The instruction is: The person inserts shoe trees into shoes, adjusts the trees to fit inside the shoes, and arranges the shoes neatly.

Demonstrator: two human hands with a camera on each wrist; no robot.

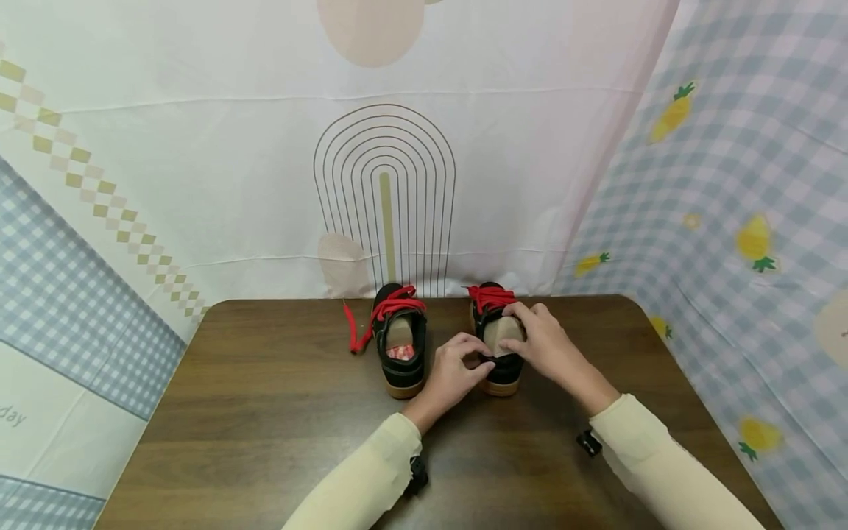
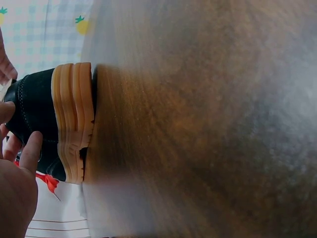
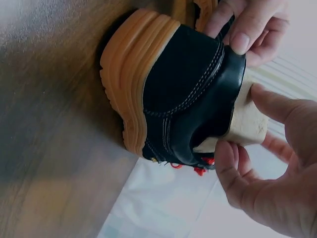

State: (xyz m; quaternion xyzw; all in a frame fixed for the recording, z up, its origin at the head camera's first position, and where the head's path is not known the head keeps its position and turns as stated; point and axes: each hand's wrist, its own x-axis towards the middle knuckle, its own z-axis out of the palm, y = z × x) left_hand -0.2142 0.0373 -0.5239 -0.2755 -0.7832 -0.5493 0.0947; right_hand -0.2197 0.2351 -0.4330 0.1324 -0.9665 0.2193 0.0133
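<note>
A black shoe point(image 1: 501, 368) with red laces and a tan sole stands on the table at the right of the pair, heel toward me. A beige insole point(image 3: 250, 116) sticks up out of its opening. My right hand point(image 1: 546, 346) holds the insole by its edges, thumb on one side and fingers on the other. At the heel, my left hand point(image 1: 457, 368) pinches the shoe's collar, its thumb and fingers on the rim. The matching shoe point(image 1: 404, 375) stands just left of my left hand, with a red-and-white print at the heel of its insole.
The brown wooden table point(image 1: 278, 442) ends at a white patterned cloth point(image 1: 265, 184) behind the shoes. A loose red lace point(image 1: 358, 338) trails onto the tabletop left of the left shoe. Checked cloth point(image 1: 715, 258) hangs along the right side.
</note>
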